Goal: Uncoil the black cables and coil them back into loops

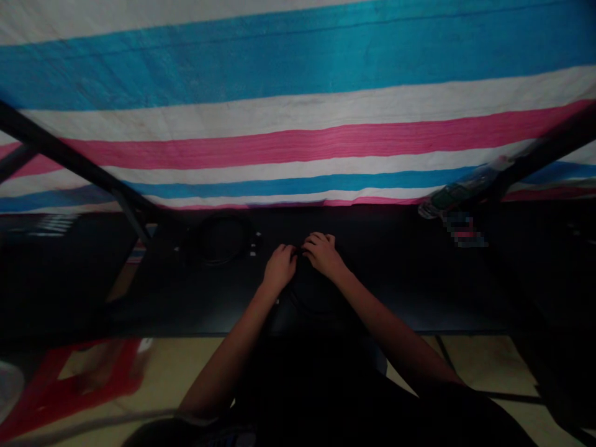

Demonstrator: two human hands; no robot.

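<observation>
Scene is dim; detail on the dark table [419, 292] is poor. Left hand [279, 268] and right hand [322, 253] meet at mid-table, fingertips touching or nearly so; both are curled narrow around the top of a dark coil [313, 297], apparently a looped cable, lying flat on the table just under the hands. Both hands seem pinched on the coil's upper strand, though the grip itself is lost in shadow; I cannot tell with certainty whether either is closed fully on it.

A second coil [222, 239] of like kind lies to the left, well apart from the hands, with small white tags [254, 247] beside it; untouched. A striped sheet [298, 136] in blue, white and pink hangs behind the table; a dark bar [69, 158] crosses it at left. A packet [447, 198] sits at the table's far right edge. A red stool [69, 379] stands on the floor, lower left.

Judgement on handling: the coil looks light, soft and limp; loops likely spring apart if released; not fragile, mildly slippery in its jacket. Best held where loops bunch together, at the top of the ring between both hands, pinching all strands at once.
</observation>
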